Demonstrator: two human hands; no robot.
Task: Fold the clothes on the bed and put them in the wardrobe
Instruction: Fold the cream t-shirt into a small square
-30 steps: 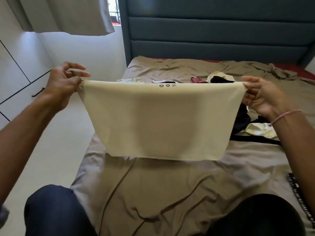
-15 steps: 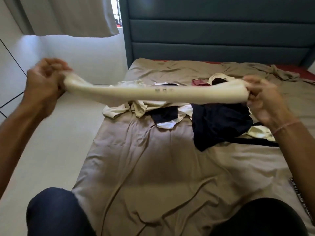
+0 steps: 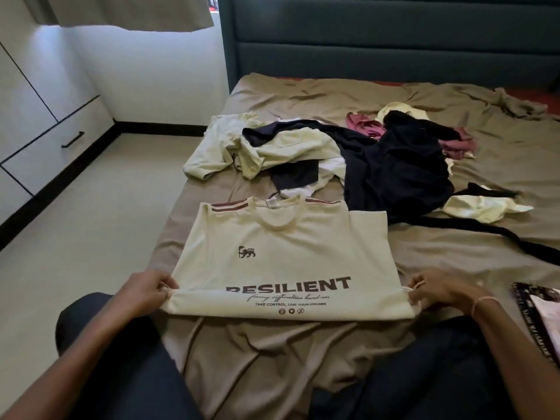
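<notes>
Shirt: cream T-shirt with brown letters point(image 3: 281, 253) is lying flat on the brown bed point(image 3: 303, 95).
Hands: left hand point(image 3: 145, 291) and right hand point(image 3: 436, 291) are pinching its near edge.

One camera sits on the person's head. It looks forward and down at the bed point(image 3: 454, 253), close above the fingers point(image 3: 163, 291), with the headboard point(image 3: 378, 40) far past them.

- cream T-shirt point(image 3: 285, 256), near: one;
- hands: two, left hand point(image 3: 145, 291) and right hand point(image 3: 439, 291);
- heap of loose clothes point(image 3: 378, 165), far: one;
- bed point(image 3: 303, 95): one;
- drawer handle point(image 3: 72, 140), far left: one
</notes>
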